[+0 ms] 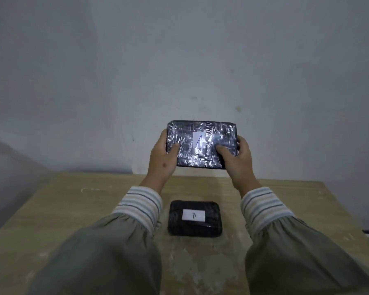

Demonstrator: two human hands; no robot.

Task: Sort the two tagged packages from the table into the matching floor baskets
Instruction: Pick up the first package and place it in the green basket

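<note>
A black, tape-wrapped package with a white tag marked A is held up in the air above the table's far edge, its tagged face toward me. My left hand grips its left end and my right hand grips its right end, thumbs on the front. A smaller black package with a white tag marked B lies flat on the wooden table, between my forearms. No floor basket is in view.
A plain grey wall rises right behind the table. The table's left and right edges are visible, with dim floor beyond them on both sides. My green sleeves with striped cuffs cover the near part of the tabletop.
</note>
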